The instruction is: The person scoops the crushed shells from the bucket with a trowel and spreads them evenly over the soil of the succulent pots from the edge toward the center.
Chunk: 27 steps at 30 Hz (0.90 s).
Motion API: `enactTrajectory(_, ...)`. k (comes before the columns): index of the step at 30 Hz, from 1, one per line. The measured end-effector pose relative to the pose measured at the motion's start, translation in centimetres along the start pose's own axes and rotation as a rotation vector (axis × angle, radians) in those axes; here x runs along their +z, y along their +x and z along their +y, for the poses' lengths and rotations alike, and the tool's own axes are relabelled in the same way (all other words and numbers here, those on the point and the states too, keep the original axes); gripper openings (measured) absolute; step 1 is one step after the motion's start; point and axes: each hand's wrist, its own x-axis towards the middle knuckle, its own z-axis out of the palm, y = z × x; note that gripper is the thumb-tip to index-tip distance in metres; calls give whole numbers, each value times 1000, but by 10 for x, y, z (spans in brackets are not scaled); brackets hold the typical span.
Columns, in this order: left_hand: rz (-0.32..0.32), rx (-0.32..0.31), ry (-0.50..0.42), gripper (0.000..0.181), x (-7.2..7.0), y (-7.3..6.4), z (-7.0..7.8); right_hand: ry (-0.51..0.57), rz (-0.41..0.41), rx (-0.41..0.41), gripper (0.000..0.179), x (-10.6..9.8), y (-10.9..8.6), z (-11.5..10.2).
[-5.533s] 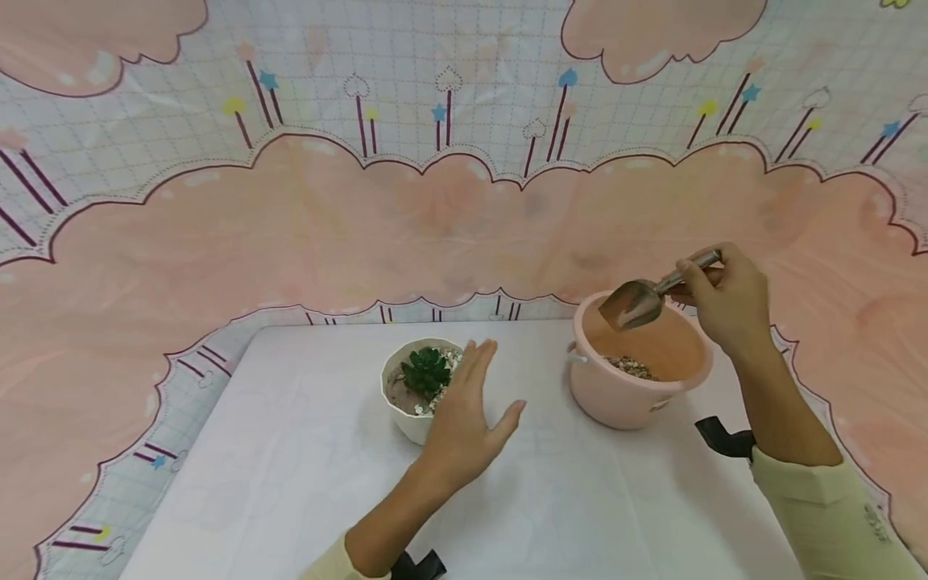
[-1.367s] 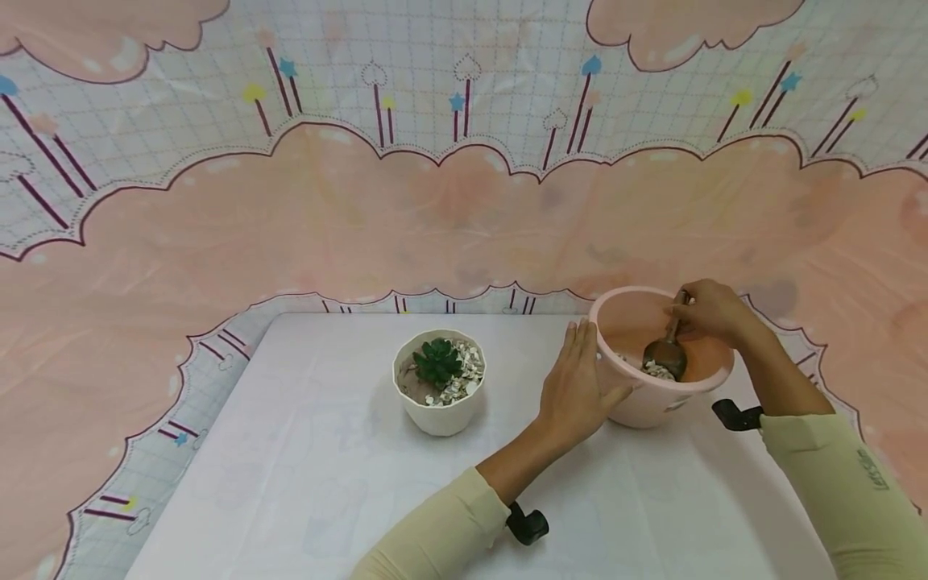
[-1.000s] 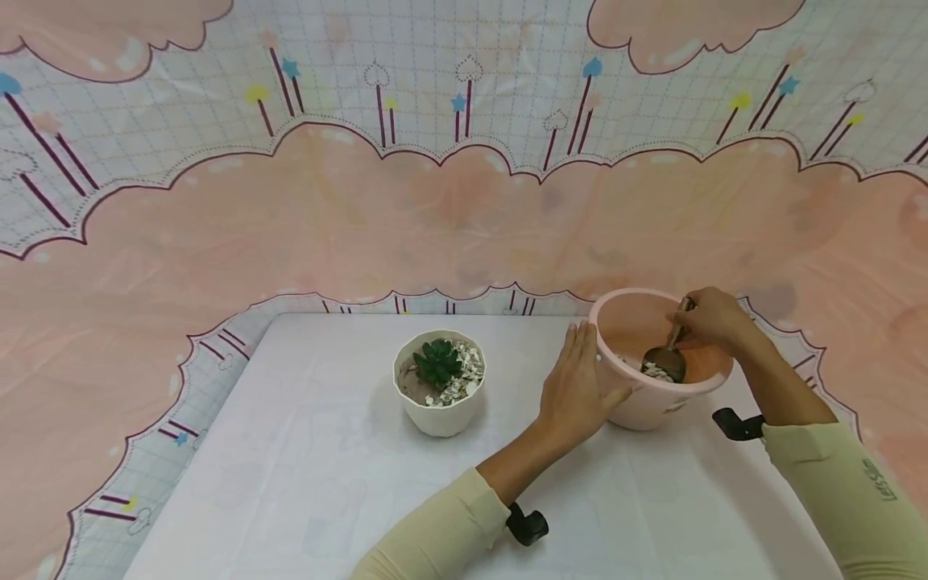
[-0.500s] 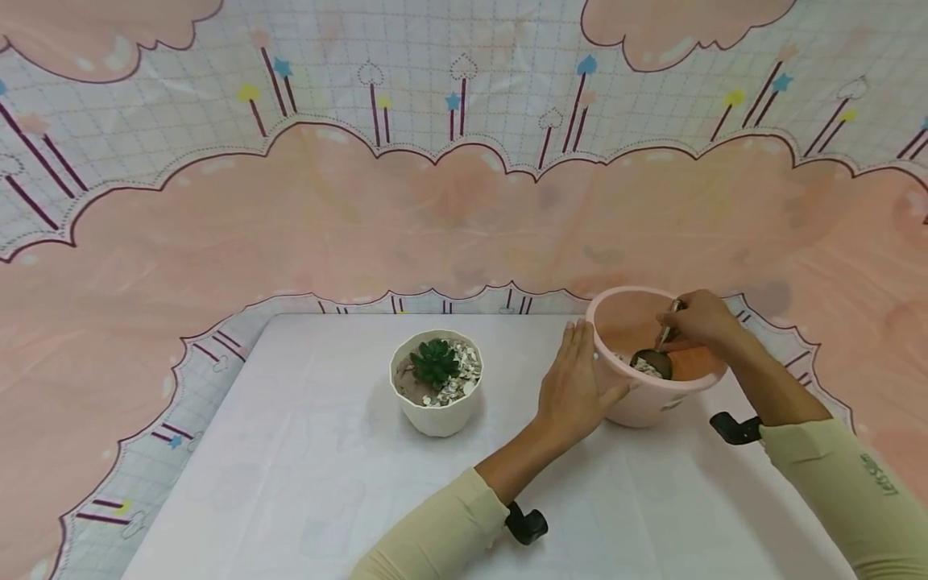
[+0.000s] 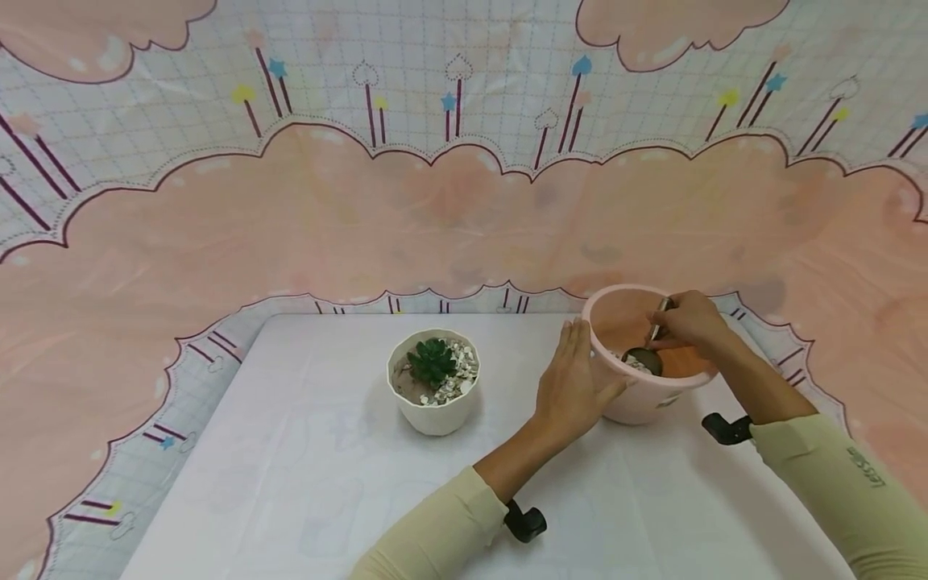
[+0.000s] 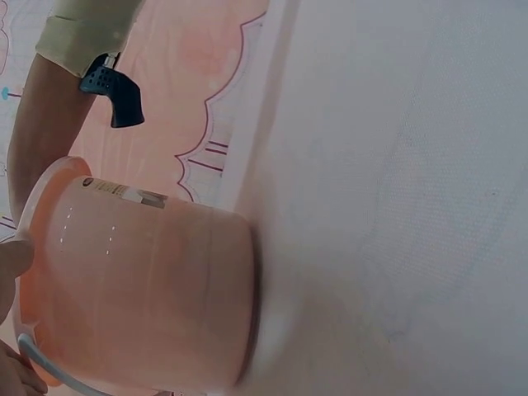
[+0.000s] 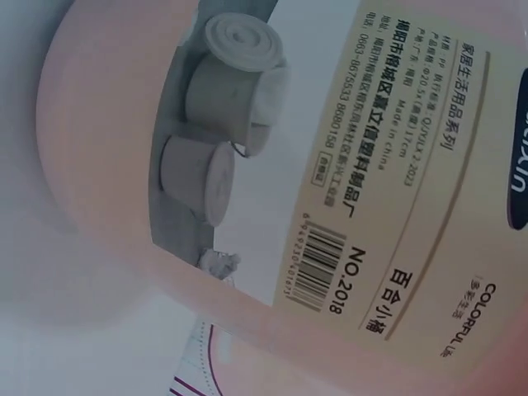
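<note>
In the head view, my left hand (image 5: 569, 391) rests with straight fingers against the left side of a pink bucket (image 5: 631, 403), its thumb along the near rim. My right hand (image 5: 692, 322) reaches over the bucket's far right rim and grips a metal scoop (image 5: 644, 360) by its handle. The scoop's bowl is down inside the bucket with pale stone chips (image 5: 638, 365) in it. The left wrist view shows the bucket's outer wall (image 6: 148, 280) and my left thumb (image 6: 12, 260) at the rim. A printed label (image 7: 396, 181) on the bucket fills most of the right wrist view.
A white faceted pot (image 5: 435, 417) with a green succulent (image 5: 432, 362) and white pebbles (image 5: 460, 374) stands left of the bucket on a white table (image 5: 290, 483). Behind hangs a pink patterned cloth (image 5: 435, 234). A grey bucket handle (image 6: 58, 371) hangs at the side.
Since the oldest frame, my left hand has gone from the pot to the bucket, and my right hand has lowered the scoop inside. Lately the scoop has shifted slightly left, gathering stone chips.
</note>
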Motion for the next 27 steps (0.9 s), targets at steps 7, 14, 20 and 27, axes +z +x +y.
enactTrajectory(7,8,0,-17,106,-1,1,-3,138,-40,17,33,7,3,2)
enactTrajectory(14,0,8,-16,105,-1,-1,-2,213,-96,46,24,12,7,9)
enactTrajectory(20,4,2,-8,105,0,-3,-2,94,-143,-26,28,9,8,11)
enactTrajectory(27,5,10,0,105,0,-4,-3,67,-170,-37,27,10,14,11)
